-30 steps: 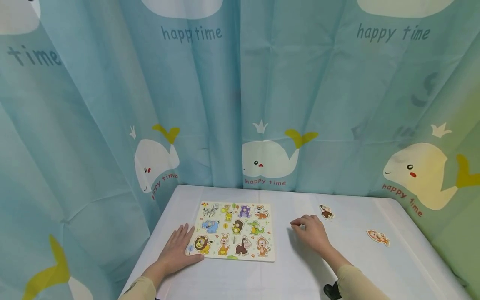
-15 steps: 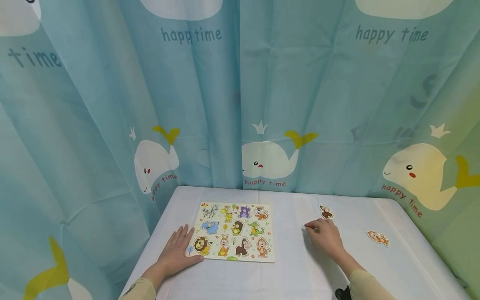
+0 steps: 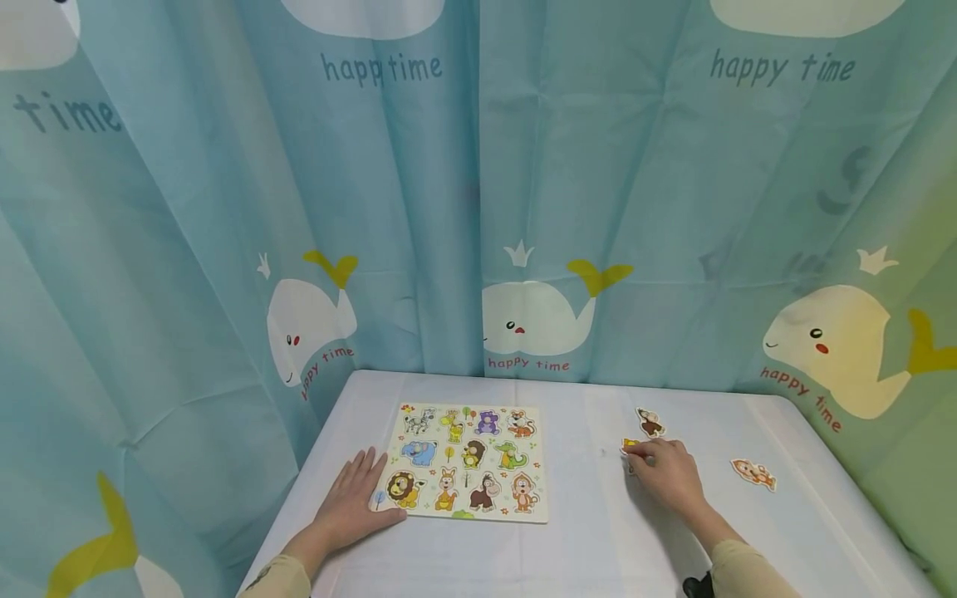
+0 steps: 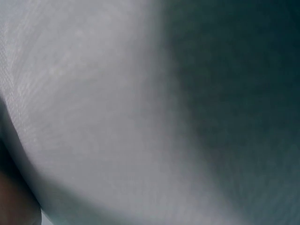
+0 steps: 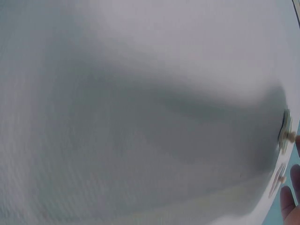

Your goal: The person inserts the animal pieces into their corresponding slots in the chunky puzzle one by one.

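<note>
In the head view my left hand (image 3: pixel 353 504) lies flat at the left edge of a wooden animal puzzle board (image 3: pixel 516 519), its thumb by the lower left corner. My right hand (image 3: pixel 665 473), to the right of the board, pinches a small puzzle piece (image 3: pixel 630 446) with yellow and orange on it. The fingers mostly cover it, so its animal cannot be made out. Just behind that hand lies a dark brown ape piece (image 3: pixel 650 422). In the right wrist view a piece with a wooden knob (image 5: pixel 286 133) is at the fingertips.
An orange monkey piece (image 3: pixel 754 474) lies farther right on the white-covered table (image 3: pixel 568 556). A blue curtain (image 3: pixel 419 208) with whale prints hangs behind and beside the table. The left wrist view shows mostly blurred cloth.
My right hand has moved right, away from the board, toward the loose pieces. The yellow and orange piece now shows at its fingertips. My left hand has stayed in place.
</note>
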`<move>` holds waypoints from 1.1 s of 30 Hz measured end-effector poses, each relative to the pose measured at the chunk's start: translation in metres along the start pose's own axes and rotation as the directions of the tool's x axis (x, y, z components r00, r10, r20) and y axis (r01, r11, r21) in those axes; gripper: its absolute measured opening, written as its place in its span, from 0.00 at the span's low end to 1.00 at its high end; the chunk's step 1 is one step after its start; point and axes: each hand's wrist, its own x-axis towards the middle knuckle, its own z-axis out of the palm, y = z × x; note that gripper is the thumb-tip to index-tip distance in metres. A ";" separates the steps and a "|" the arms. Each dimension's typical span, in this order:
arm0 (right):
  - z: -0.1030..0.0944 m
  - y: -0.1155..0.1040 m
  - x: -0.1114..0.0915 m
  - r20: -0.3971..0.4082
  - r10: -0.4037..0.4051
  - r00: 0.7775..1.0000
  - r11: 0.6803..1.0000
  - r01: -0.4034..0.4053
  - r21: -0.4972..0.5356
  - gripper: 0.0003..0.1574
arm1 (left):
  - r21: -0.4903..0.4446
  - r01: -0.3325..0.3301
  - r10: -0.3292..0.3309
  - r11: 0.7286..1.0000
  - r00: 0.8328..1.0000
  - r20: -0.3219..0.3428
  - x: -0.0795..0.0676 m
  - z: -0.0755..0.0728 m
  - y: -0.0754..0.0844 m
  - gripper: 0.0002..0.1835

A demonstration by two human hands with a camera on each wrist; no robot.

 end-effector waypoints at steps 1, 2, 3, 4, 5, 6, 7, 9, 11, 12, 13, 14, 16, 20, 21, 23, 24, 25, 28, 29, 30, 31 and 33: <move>-0.001 0.002 0.000 0.003 0.002 1.000 1.000 -0.002 -0.002 0.10 | 0.003 0.002 -0.002 1.000 1.000 0.003 0.000 0.000 0.000 0.62; -0.001 0.003 0.000 0.005 0.008 1.000 1.000 -0.008 0.000 0.10 | 0.004 0.004 -0.004 1.000 1.000 0.005 0.000 0.000 0.001 0.62; -0.002 0.005 0.000 0.005 0.012 1.000 1.000 -0.012 -0.002 0.10 | 0.004 0.004 -0.004 1.000 1.000 0.006 0.000 -0.001 0.001 0.62; -0.002 0.006 0.000 0.008 0.018 1.000 1.000 -0.018 -0.003 0.10 | 0.004 0.004 -0.004 1.000 1.000 0.005 0.000 -0.001 0.001 0.62; -0.002 0.007 0.000 0.011 0.023 1.000 1.000 -0.023 -0.006 0.10 | 0.007 0.006 -0.006 1.000 1.000 0.008 0.000 -0.001 0.001 0.62; -0.003 0.008 -0.001 0.014 0.030 0.999 1.000 -0.030 -0.008 0.11 | 0.006 0.007 -0.007 1.000 1.000 0.008 0.000 -0.001 0.001 0.62; -0.004 0.009 0.000 0.019 0.037 0.999 0.999 -0.037 -0.006 0.11 | 0.006 0.008 -0.008 1.000 1.000 0.009 0.000 -0.001 0.001 0.62; -0.005 0.010 0.000 0.022 0.051 0.998 0.999 -0.051 -0.007 0.11 | 0.005 0.006 -0.006 1.000 1.000 0.009 0.000 -0.001 0.001 0.62; -0.006 0.011 0.001 0.028 0.063 0.998 0.998 -0.063 -0.009 0.12 | 0.006 0.007 -0.007 1.000 1.000 0.012 0.000 0.000 0.000 0.62; -0.007 0.011 0.001 0.029 0.067 0.997 0.998 -0.066 -0.008 0.12 | 0.003 0.006 -0.006 1.000 1.000 0.011 0.000 0.000 0.000 0.62; -0.008 0.012 0.002 0.029 0.070 0.997 0.998 -0.070 -0.010 0.12 | 0.005 0.007 -0.007 1.000 1.000 0.012 -0.001 0.000 0.000 0.62; -0.008 0.012 0.002 0.030 0.073 0.997 0.997 -0.073 -0.012 0.12 | 0.004 0.006 -0.006 1.000 1.000 0.012 -0.001 0.000 0.000 0.62; -0.009 0.013 0.003 0.029 0.073 0.997 0.997 -0.072 -0.014 0.13 | 0.006 0.005 -0.005 1.000 1.000 0.011 -0.001 0.000 -0.001 0.62; -0.010 0.014 0.005 0.029 0.063 0.998 0.998 -0.063 -0.016 0.12 | 0.005 0.005 -0.005 1.000 1.000 0.012 -0.001 -0.002 0.000 0.62; -0.011 0.014 0.005 0.034 0.062 0.998 0.998 -0.061 -0.018 0.12 | 0.005 0.007 -0.007 1.000 1.000 0.014 -0.001 -0.002 0.000 0.62; -0.011 0.014 0.006 0.039 0.057 0.998 0.998 -0.056 -0.021 0.12 | 0.001 0.009 -0.009 1.000 1.000 0.017 -0.002 -0.003 0.001 0.62; -0.010 0.015 0.007 0.041 0.054 0.998 0.998 -0.053 -0.025 0.12 | -0.001 0.010 -0.010 1.000 1.000 0.010 -0.001 -0.002 0.001 0.62; -0.009 0.015 0.007 0.042 0.051 0.998 0.998 -0.049 -0.032 0.12 | -0.012 0.003 -0.003 1.000 1.000 0.000 -0.001 -0.001 0.000 0.62; -0.008 0.017 0.009 0.046 0.042 0.998 0.998 -0.040 -0.046 0.11 | -0.014 -0.005 0.004 1.000 1.000 -0.023 0.000 0.004 -0.003 0.63; -0.007 0.018 0.010 0.047 0.039 0.998 0.998 -0.037 -0.051 0.11 | -0.016 -0.007 0.006 1.000 1.000 -0.030 0.000 0.005 -0.004 0.63; -0.006 0.019 0.010 0.050 0.039 0.998 0.998 -0.036 -0.054 0.10 | -0.017 -0.011 0.010 1.000 0.999 -0.039 0.001 0.006 -0.005 0.63; -0.006 0.019 0.011 0.054 0.039 0.998 0.998 -0.036 -0.057 0.10 | -0.020 -0.013 0.013 1.000 0.999 -0.039 0.001 0.006 -0.005 0.63; -0.005 0.020 0.011 0.059 0.037 0.998 0.998 -0.033 -0.062 0.09 | -0.017 -0.014 0.014 1.000 0.999 -0.037 0.002 0.006 -0.004 0.63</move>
